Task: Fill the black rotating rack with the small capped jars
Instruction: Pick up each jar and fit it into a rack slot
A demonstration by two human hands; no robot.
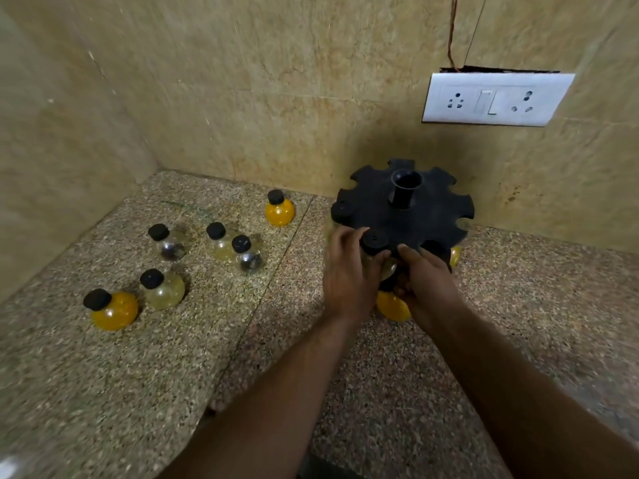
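**Q:** Which items stand at the left of the surface (242, 340)?

**A:** Six capped jars stand upright. They are the front orange jar (112, 311), a pale yellow jar (164, 288) just beside it, a clear jar (169, 245), a second pale jar (221, 245) touching a second clear jar (247, 259), and the rear orange jar (279, 210) near the wall.

**Q:** What is the state of each grip?

**A:** The left grip (349, 271) and the right grip (428, 281) both grasp the held jar (375, 242). Its cap sits at the near edge slot of the black rotating rack (404, 212).

**Q:** What is in the rack?

**A:** A seated cap (342, 209) occupies a slot on the left edge. A lower orange jar (392, 307) shows beneath the grips.

**Q:** What is further right?

**A:** A white socket plate (498, 100) is mounted on the wall.
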